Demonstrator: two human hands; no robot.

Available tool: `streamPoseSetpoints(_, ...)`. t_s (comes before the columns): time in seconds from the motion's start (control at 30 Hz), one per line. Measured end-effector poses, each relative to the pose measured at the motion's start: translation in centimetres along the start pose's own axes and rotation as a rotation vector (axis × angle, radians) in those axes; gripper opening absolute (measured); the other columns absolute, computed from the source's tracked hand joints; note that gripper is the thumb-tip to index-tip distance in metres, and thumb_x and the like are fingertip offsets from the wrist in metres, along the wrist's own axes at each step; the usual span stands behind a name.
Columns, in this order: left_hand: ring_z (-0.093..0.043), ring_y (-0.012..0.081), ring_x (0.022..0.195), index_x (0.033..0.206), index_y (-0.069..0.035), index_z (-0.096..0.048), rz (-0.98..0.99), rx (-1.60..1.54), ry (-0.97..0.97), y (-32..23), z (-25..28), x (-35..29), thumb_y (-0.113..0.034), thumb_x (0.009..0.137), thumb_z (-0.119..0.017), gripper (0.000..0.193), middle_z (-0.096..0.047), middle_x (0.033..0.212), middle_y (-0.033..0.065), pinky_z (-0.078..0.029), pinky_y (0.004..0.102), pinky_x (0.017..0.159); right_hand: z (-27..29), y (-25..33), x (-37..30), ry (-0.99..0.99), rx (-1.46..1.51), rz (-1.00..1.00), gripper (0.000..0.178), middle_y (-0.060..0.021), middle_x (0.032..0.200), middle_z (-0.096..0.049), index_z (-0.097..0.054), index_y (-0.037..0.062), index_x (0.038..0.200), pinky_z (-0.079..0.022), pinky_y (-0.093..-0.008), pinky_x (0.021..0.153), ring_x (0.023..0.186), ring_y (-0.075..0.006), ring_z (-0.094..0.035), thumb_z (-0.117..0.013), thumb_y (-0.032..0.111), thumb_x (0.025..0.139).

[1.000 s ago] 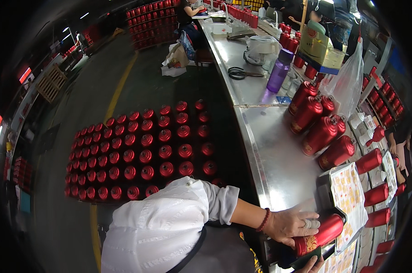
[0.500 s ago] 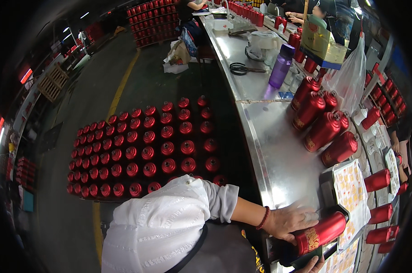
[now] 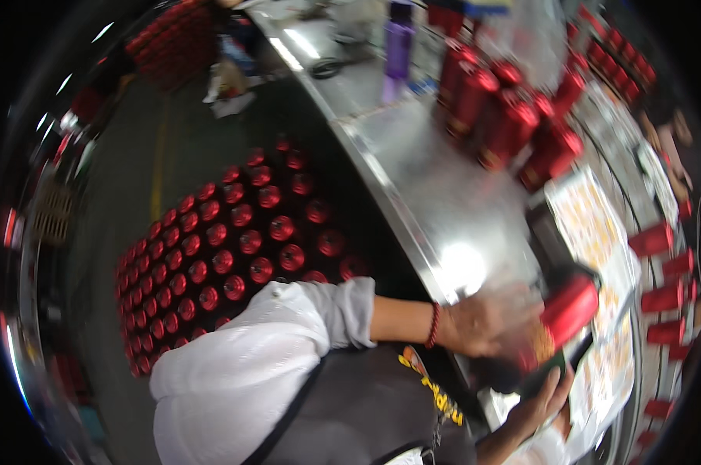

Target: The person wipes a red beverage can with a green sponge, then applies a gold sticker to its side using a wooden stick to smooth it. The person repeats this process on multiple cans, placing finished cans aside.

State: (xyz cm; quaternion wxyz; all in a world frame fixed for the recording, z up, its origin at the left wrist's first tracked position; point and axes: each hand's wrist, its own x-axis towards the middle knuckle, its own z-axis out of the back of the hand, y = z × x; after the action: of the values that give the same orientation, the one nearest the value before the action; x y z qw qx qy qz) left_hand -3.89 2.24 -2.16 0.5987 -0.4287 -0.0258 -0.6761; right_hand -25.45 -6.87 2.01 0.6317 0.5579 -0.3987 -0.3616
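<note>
A red metal bottle (image 3: 573, 308) with gold print lies tilted on a dark support on the bench. My left hand (image 3: 482, 319), a beaded bracelet at its wrist, is against the bottle's near left end. Motion smears its fingers, so their grip cannot be made out. Below the bottle my right hand (image 3: 542, 403) has its fingers around the edge of a dark green flat piece (image 3: 542, 373). That piece sits close under the bottle, partly hidden by it. Printed sheets with small gold and orange designs (image 3: 587, 213) lie just beyond, on the right.
Several red bottles (image 3: 513, 128) stand grouped farther up the metal bench (image 3: 412, 155), by a purple bottle (image 3: 398, 46). More red bottles (image 3: 652, 240) sit along the curved line at the right. Rows of red bottles (image 3: 234, 240) fill the floor area left of the bench. Another person's arm (image 3: 672, 159) shows far right.
The view has swung, so the bench scene sits differently. My right hand shows more fully now. The left hand stays at the bottle and is more blurred.
</note>
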Motion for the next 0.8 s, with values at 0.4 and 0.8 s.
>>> streamPoseSetpoints(0.4,-0.046,0.0377,0.131,0.15,-0.001,-0.041,-0.047,0.174,0.085,-0.7,1.5,1.1,-0.061,0.086,-0.065,0.091,-0.064,0.102,0.0208,-0.014,0.0675,0.115,-0.4,0.3,-0.7,-0.048,0.15,-0.028,0.024,-0.0035,0.104,-0.064,-0.057,0.0002,0.119,-0.047,-0.0228,0.085,0.093,-0.0084,-0.057,-0.062,0.013,0.1)
streamPoseSetpoints(0.8,-0.049,0.04,0.126,0.145,0.012,-0.037,0.417,-0.593,0.074,-0.9,-0.2,3.7,-0.062,0.095,-0.056,0.091,-0.05,0.137,0.0313,-0.036,0.0465,0.11,-0.9,0.3,-0.8,-0.069,0.153,-0.037,0.025,-0.0033,0.103,-0.064,-0.056,-0.0002,0.119,-0.047,-0.0226,0.084,0.092,-0.0079,-0.058,-0.063,0.014,0.1)
